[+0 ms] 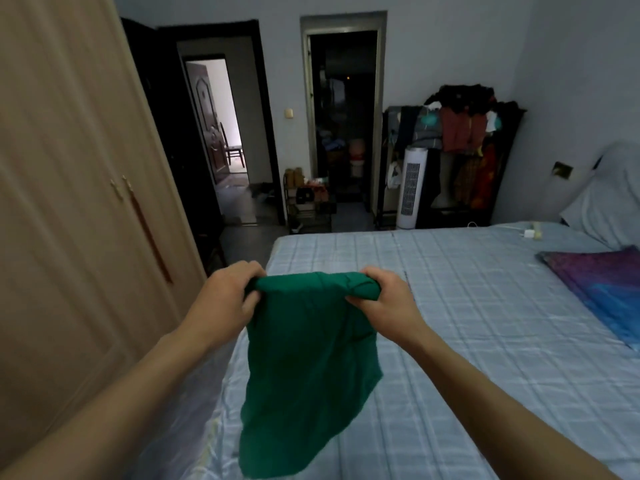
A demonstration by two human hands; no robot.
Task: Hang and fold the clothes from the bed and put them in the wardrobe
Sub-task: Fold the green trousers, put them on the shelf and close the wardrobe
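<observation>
Item: plain green cloth garment (pixel 308 358), held up in the air over the left edge of the bed with the pale blue checked sheet (pixel 485 323); its top edge is stretched level between the hands and its long axis hangs straight down. Left hand (pixel 225 296): fingers curled, pinching the left end of that edge. Right hand (pixel 381 299): likewise clamped on the bunched right end. Beige wooden wardrobe (pixel 69 202), doors closed, stands to the left, with the left hand nearer it. Labels, writing: none legible.
</observation>
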